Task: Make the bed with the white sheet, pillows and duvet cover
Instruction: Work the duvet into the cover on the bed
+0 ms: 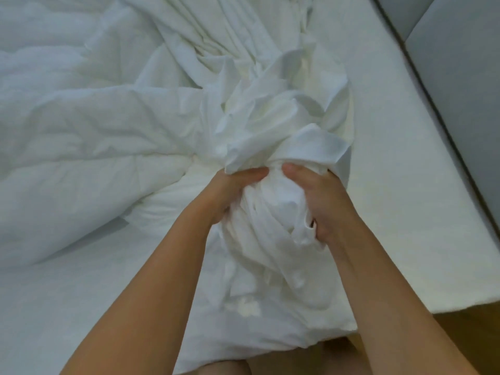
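Observation:
A bunched white duvet cover (273, 123) lies crumpled across the middle of the bed and trails toward me over the mattress edge. My left hand (230, 190) and my right hand (316, 198) grip a gathered wad of this fabric between them, thumbs on top, fingers curled into the folds. A puffy quilted white duvet (81, 125) spreads over the left half of the bed, its near corner reaching under the bunched cover. No pillow is in view.
The bare white mattress (392, 185) shows on the right and at the lower left. A grey padded headboard (460, 90) runs along the right edge. Wooden floor (465, 331) appears at the bottom right, beside the mattress corner.

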{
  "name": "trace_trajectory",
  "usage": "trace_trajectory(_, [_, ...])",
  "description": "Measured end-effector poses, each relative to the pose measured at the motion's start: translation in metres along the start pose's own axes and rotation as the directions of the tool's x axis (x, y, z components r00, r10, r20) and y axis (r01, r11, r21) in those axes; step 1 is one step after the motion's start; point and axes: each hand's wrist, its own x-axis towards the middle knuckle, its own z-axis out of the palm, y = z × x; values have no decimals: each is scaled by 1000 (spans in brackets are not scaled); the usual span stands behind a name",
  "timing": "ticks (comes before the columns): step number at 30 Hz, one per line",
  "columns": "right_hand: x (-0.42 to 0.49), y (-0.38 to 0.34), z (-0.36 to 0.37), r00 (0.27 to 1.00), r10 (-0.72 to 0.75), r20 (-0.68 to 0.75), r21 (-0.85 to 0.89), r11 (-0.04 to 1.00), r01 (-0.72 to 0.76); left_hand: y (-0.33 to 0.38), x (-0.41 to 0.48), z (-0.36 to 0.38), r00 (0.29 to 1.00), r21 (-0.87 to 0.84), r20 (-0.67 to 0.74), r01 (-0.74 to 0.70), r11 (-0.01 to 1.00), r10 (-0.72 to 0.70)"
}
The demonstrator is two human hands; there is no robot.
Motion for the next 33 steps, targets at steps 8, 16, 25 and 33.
trace_trajectory(8, [-67, -88, -226, 996, -81, 38, 191, 979, 72, 41, -59, 210, 980, 1, 167, -108, 994, 106])
trace_trajectory(16, [-40, -75, -386, 986, -160, -48, -419, 899, 126, -5, -38, 388, 990, 165, -109, -69, 984, 88])
trace_trajectory(25, [12, -59, -377, 997, -43, -67, -330, 944, 19, -15, -23, 358, 930, -193, -292, -284, 939, 221])
trace_trajectory(33, [8, -63, -374, 994, 28, 109, -277, 961, 3, 12, -28, 323, 863, 901, -117, -116, 419, 491])
